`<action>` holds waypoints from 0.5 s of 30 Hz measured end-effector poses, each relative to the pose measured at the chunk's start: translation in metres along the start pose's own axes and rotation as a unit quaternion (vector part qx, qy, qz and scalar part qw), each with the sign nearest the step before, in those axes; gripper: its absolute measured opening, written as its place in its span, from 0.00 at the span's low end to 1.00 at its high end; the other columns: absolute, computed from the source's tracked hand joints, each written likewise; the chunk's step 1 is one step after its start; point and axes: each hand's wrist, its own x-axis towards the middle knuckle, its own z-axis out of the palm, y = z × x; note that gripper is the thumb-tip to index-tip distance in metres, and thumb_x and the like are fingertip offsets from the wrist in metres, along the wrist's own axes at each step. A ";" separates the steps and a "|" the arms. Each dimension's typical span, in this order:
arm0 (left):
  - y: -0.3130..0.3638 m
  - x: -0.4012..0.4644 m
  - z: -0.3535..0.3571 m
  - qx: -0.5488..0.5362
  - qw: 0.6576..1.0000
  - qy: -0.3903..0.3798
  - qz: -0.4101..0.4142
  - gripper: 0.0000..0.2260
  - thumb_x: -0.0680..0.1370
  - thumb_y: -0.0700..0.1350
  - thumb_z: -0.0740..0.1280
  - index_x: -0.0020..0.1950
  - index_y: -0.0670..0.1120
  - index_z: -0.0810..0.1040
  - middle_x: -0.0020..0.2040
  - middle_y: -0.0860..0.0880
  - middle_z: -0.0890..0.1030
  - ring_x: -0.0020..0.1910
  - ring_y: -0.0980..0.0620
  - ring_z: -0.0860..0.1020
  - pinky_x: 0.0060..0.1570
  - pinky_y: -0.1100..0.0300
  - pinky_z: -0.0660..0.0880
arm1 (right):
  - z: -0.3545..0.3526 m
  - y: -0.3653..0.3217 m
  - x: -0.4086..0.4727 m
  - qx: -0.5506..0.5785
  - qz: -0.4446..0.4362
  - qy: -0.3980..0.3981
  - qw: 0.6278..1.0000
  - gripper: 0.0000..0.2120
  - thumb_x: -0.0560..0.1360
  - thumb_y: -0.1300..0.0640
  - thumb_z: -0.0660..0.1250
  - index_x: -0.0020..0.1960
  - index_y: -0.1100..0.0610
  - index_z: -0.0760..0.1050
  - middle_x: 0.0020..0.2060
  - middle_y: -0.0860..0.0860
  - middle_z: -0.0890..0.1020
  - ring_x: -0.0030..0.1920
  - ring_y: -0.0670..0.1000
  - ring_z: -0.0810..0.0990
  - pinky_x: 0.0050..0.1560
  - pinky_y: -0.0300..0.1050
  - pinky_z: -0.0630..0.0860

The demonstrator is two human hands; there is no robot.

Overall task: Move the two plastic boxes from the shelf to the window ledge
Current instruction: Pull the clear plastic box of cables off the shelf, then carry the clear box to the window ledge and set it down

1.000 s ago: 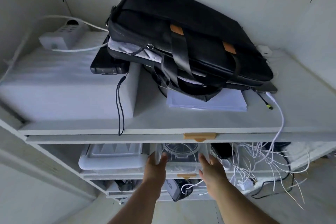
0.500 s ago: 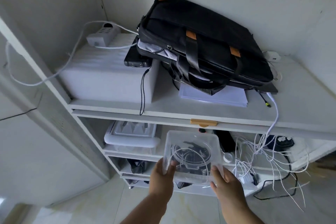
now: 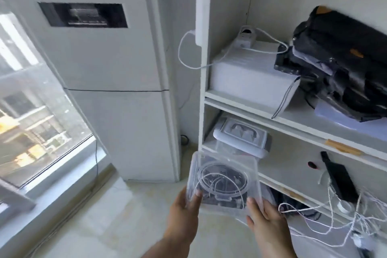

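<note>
1. Since half a second ago, our view has swung left; the clear box [image 3: 224,182] is off the shelf [image 3: 293,120].
2. First carry is under way. The lidded box [image 3: 243,139] waits on the shelf.
3. Next: turn left to the window ledge [image 3: 62,176].
4. Left hand [image 3: 184,211] and right hand [image 3: 266,222] clasp the clear box's near corners, thumbs on top.

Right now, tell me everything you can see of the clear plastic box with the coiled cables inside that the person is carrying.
The clear plastic box is rectangular with rounded corners and a transparent lid bearing a raised ring. Through it show coiled white cables and dark items, too blurred to identify. It is off the white shelf unit, held in the air in front of it, tilted toward the camera. The left hand grips its near left edge, the right hand its near right edge.
</note>
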 end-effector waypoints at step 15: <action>0.000 0.024 -0.355 -0.090 0.969 0.231 0.008 0.09 0.82 0.55 0.68 0.59 0.56 0.83 0.49 0.52 0.86 0.45 0.50 0.79 0.47 0.55 0.76 | 0.340 -0.036 -0.145 -0.031 -0.055 -0.283 0.957 0.06 0.79 0.56 0.70 0.49 0.57 0.84 0.51 0.68 0.85 0.51 0.67 0.85 0.64 0.68 0.75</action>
